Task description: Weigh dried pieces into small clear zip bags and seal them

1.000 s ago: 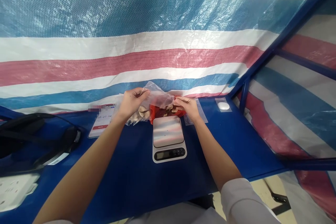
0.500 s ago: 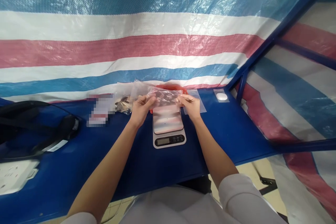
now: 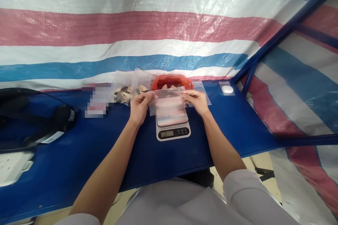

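Observation:
A clear plastic bag (image 3: 169,94) is stretched between my two hands, above the far part of a kitchen scale (image 3: 173,119). My left hand (image 3: 139,107) pinches its left top corner, and my right hand (image 3: 196,100) pinches the right one. The scale has a shiny plate and a small display on its near edge. Right behind the bag stands a red plastic bag (image 3: 173,79) with its mouth open and pale brown pieces inside. Left of it, clear bags with dark-and-tan dried pieces (image 3: 123,95) lie close to my left hand.
Another flat clear bag (image 3: 204,93) lies behind my right hand. A round white object (image 3: 227,89) sits on a small bag at the right. Black headgear (image 3: 50,126) and a white power strip (image 3: 16,168) occupy the left. Striped sheeting (image 3: 126,28) hangs behind the blue table (image 3: 169,161).
The view has tilted down a little. The clear bag now hangs flatter and lower between my hands, and the red bag's opening with its contents shows more.

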Motion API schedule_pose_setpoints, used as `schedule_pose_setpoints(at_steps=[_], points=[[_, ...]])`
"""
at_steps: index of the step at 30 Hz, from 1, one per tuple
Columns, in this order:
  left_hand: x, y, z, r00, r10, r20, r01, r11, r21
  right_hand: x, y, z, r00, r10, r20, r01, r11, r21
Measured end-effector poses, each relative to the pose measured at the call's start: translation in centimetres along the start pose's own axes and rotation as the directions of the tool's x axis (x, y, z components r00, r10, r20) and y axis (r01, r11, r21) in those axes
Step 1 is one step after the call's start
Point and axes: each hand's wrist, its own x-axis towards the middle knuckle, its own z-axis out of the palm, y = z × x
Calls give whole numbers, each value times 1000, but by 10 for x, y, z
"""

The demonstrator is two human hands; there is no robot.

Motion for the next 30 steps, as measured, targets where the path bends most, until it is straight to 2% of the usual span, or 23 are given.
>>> schedule_pose_setpoints(at_steps=[8,10,12,16,18,20,21,23,27,30], points=[[-2,15,-5,993,-60,100,55,997,53,-2,0,-5,996,20,87,-20,1000,-8],[-1,23,-8,989,-79,129,62,989,133,-3,-4,-4,995,16,101,-13,1000,-27],[2,35,-8,975,-90,202,31,959,281,-4,-8,-5,992,-4,130,12,998,-63],[8,62,4,897,-158,413,-128,801,585,-2,-19,-9,976,-86,200,117,982,-148],[11,69,16,833,-224,505,-175,760,626,0,-24,-13,967,-119,226,160,972,-175],[13,68,29,796,-246,553,-189,766,614,2,-29,-19,960,-143,241,193,961,-198],[13,65,35,799,-230,556,-192,778,598,3,-32,-23,959,-158,236,208,956,-206],[11,56,46,837,-156,524,-204,799,565,4,-34,-33,961,-196,193,236,950,-207],[2,38,66,904,-33,426,-196,854,482,4,-31,-59,969,-247,13,245,952,-186],[-7,27,83,945,-36,326,-94,923,374,5,-24,-75,981,-174,-89,161,977,-141]])
